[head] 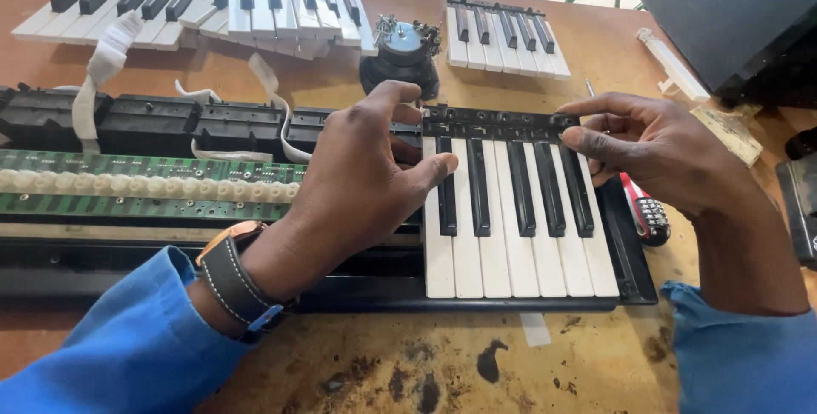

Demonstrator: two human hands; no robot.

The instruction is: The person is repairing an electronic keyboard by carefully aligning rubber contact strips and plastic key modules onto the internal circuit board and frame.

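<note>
Key block (511,210) of white and black piano keys sits at the right end of the opened keyboard chassis (630,252), its rear edge tucked under a black retaining strip (498,120). Left hand (357,180) lies over the block's left edge, fingers curled and pressing down, thumb on the first white key; right hand (655,154) pinches at the strip's right end, fingertip and thumb closed on something too small to make out. The block looks like light moulded plastic — stiff along its length but likely brittle at the thin rear hinges, so best held by both side edges or the rear rail rather than by single keys. To the left the chassis is bare of keys: a green circuit board (145,184) with a row of pale rubber contact domes lies exposed, with white ribbon cables (102,65) looping over the black frame. Three loose key sections (506,35) rest at the back of the worn brown table (383,371), a small round speaker (402,57) holding screws between them. A red-handled screwdriver (642,210) lies touching the chassis's right side, just under the right hand.
</note>
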